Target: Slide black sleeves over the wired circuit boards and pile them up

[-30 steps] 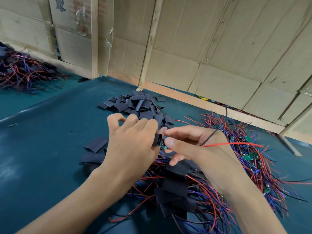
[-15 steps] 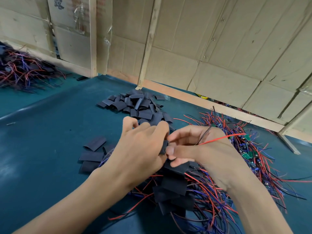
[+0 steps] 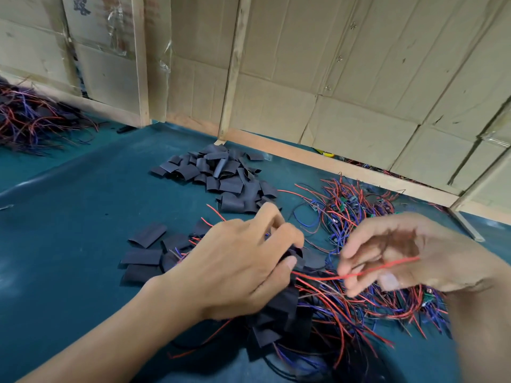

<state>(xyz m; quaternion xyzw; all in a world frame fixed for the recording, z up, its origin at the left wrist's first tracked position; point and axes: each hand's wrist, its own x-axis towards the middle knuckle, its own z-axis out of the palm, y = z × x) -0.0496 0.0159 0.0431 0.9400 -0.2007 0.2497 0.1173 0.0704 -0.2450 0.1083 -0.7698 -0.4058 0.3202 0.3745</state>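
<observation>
The left hand [image 3: 237, 261] has its fingers curled round a black sleeve [image 3: 294, 254], holding it low over the pile of sleeved boards [image 3: 279, 313] on the green mat [image 3: 69, 217]. The right hand [image 3: 401, 258] is blurred, its fingers loosely bent, and a red wire [image 3: 356, 274] from the sleeve runs across its fingertips; whether it pinches the wire I cannot tell. Loose sleeves [image 3: 221, 175] lie heaped behind, bare wired boards [image 3: 348, 211] to their right.
</observation>
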